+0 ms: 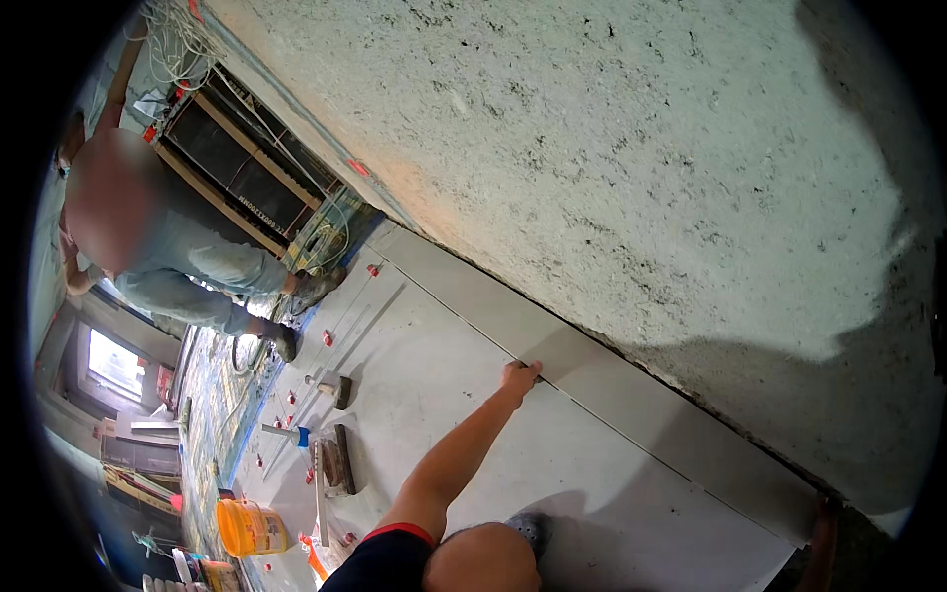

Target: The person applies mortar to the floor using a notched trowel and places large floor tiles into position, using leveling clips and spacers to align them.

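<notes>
Resting at the seam (454,314) along the grey tile strip (631,405), left hand (520,377) curled, clamping indeterminable, right hand (825,515) at the strip's right end, shadowed, closure indeterminable.

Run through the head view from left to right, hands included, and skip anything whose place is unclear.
Bright window → orange bucket → mallet → left hand → right hand.

My right hand (825,515) is sitting in shadow, hiding its grip; blur is covering part of a co-worker (187,259).
</notes>
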Available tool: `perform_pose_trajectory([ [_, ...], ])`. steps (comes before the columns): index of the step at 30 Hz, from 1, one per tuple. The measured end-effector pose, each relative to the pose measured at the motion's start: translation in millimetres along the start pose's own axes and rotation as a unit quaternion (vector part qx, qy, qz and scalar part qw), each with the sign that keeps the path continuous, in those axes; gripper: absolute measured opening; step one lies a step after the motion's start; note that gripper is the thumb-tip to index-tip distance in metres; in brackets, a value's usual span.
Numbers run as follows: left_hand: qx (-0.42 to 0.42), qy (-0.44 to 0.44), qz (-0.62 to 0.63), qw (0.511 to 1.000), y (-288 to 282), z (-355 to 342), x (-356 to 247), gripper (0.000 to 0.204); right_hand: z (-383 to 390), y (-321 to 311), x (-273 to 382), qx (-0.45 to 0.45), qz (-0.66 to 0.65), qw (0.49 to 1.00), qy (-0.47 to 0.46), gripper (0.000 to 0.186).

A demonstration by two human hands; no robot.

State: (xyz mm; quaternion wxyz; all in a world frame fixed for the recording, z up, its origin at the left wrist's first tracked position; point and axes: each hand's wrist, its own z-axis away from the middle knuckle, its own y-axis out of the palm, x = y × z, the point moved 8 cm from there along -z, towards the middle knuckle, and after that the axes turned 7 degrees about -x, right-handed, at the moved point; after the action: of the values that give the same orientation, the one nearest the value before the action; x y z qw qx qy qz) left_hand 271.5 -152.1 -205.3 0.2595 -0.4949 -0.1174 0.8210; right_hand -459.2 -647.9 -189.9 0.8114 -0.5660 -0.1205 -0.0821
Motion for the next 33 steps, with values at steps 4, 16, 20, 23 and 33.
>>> perform_pose_trajectory([
  [4,0.0,-0.004,-0.001,1.0,-1,1,-4,0.03,7,-9,11,-0.009,0.015,1.0,-0.011,0.061],
  [16,0.032,0.032,-0.076,0.996,-5,-9,-8,0.033,14,11,21,0.011,-0.276,0.96,0.055,0.068],
  [20,0.056,0.022,-0.088,0.994,-7,-8,-8,0.034,9,19,0,0.061,-0.153,0.971,0.172,0.061],
  [23,0.061,0.037,-0.096,0.993,-8,-10,-8,0.036,-4,5,17,0.005,-0.006,0.999,0.035,0.054],
  [33,0.07,0.079,-0.104,0.989,-9,-4,-16,0.034,12,29,-12,0.104,-0.022,0.987,0.118,0.051],
])
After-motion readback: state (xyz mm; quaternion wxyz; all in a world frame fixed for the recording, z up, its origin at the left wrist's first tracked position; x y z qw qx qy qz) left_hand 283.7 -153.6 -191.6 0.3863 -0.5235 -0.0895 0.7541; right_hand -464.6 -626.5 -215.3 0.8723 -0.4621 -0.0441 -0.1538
